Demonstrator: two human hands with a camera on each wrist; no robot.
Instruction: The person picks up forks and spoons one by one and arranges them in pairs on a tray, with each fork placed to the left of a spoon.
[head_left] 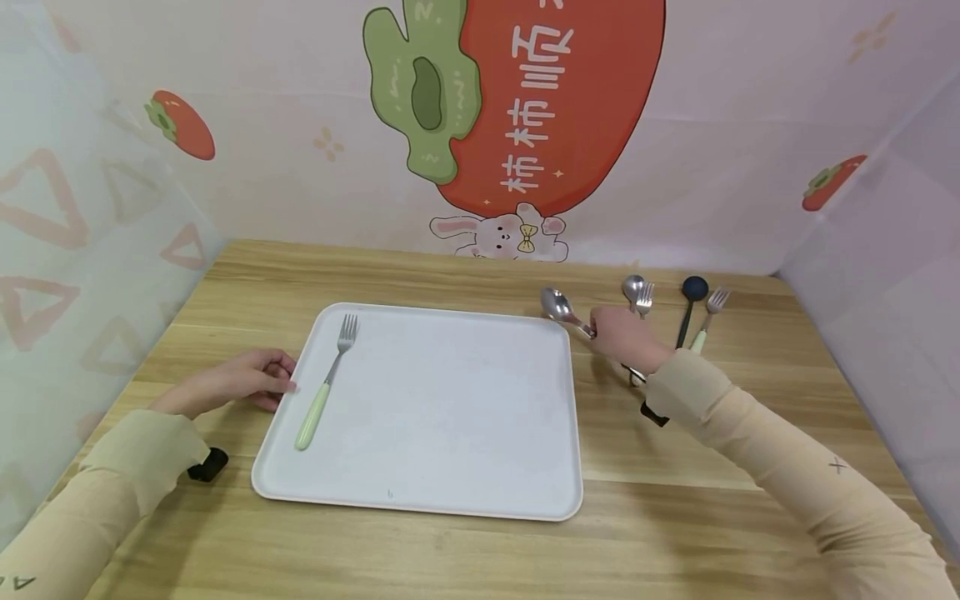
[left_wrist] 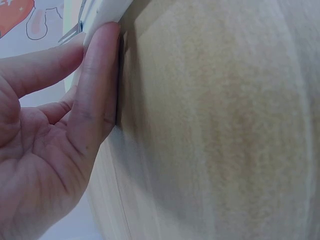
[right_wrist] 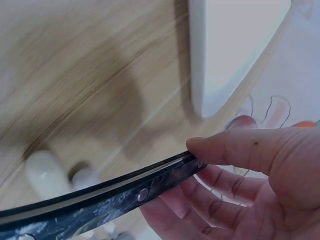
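My right hand (head_left: pixel 626 337) pinches a metal spoon (head_left: pixel 557 305) by its handle, above the table just off the tray's right corner. In the right wrist view the spoon's dark, riveted handle (right_wrist: pixel 142 194) runs between thumb and fingers. A white rectangular tray (head_left: pixel 457 408) lies in the middle. At its left edge my left hand (head_left: pixel 251 379) grips the rim (left_wrist: pixel 100 20) between thumb and fingers. On the tray's left side lies a fork (head_left: pixel 315 412) with a pale green handle, tines pointing away.
Right of the tray, partly behind my right arm, lie a smaller spoon (head_left: pixel 633 286), another fork (head_left: pixel 645 297), a black spoon (head_left: pixel 694 288) and a green-handled fork (head_left: pixel 716 301). Printed cloth walls (head_left: pixel 300 167) enclose the wooden table (head_left: pixel 420 275) at the back and sides.
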